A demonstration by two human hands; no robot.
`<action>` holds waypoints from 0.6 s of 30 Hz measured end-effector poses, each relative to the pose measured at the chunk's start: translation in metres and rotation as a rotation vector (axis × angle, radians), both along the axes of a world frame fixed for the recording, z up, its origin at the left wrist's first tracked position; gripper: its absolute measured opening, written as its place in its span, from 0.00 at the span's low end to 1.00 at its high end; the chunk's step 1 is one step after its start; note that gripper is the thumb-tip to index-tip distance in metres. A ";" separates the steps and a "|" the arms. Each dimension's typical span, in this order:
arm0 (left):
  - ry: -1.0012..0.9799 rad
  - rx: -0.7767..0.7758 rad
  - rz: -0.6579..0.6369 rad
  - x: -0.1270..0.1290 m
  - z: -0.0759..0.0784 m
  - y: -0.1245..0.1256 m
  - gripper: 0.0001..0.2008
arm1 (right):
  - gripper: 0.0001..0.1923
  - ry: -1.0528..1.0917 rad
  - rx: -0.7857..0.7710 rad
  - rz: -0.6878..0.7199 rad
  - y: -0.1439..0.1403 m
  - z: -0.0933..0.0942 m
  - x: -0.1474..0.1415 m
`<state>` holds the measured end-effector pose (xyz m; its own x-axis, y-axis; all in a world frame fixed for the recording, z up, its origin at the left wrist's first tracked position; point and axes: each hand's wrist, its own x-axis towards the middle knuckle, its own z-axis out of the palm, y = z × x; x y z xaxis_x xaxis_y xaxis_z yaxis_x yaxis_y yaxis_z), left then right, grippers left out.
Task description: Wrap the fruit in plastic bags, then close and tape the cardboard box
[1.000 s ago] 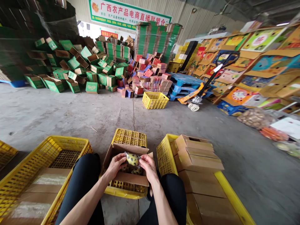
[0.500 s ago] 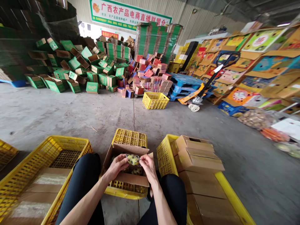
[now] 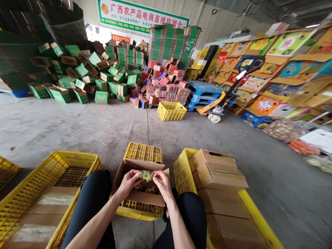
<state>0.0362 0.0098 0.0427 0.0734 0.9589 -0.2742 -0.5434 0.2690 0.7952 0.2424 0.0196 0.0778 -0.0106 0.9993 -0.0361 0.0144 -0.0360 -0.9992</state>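
Both my hands hold a small clear-wrapped packet [image 3: 146, 176], yellow-green with dark spots; what is inside cannot be made out exactly. My left hand [image 3: 130, 181] pinches its left end, and my right hand [image 3: 161, 180] grips the right end. Below them is an open cardboard box [image 3: 145, 198] between my knees. More spotted pieces [image 3: 151, 189] lie in it, partly hidden by my hands and the packet. The box rests on a yellow plastic crate [image 3: 143, 152] whose perforated surface faces up.
To my left, a yellow crate [image 3: 52, 162] contains taped cardboard boxes [image 3: 49, 215]. At my right, another yellow crate [image 3: 184, 173] is stacked with brown boxes [image 3: 223, 176]. Farther off are a yellow crate [image 3: 172, 111], a pallet jack [image 3: 220, 103] and piled green boxes [image 3: 102, 97].
The packet has turned slightly and shifted a little up and left between my fingers. Both hands keep hold of its ends.
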 end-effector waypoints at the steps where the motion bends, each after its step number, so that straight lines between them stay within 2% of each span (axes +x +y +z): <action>1: -0.002 0.002 0.002 0.000 0.000 0.000 0.22 | 0.12 0.005 -0.019 0.004 -0.001 0.002 0.000; 6: 0.001 0.018 0.010 -0.001 0.000 0.000 0.22 | 0.20 0.042 -0.088 0.050 -0.007 0.011 -0.002; 10: -0.001 0.029 0.010 -0.002 -0.001 0.001 0.22 | 0.26 0.060 -0.116 0.092 -0.008 0.011 -0.003; 18: 0.014 0.019 -0.005 -0.001 0.003 0.000 0.22 | 0.24 0.036 -0.134 0.063 -0.005 0.002 -0.002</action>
<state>0.0355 0.0094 0.0453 0.0749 0.9634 -0.2573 -0.5310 0.2569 0.8075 0.2404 0.0141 0.0802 -0.0764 0.9828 -0.1680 -0.0144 -0.1696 -0.9854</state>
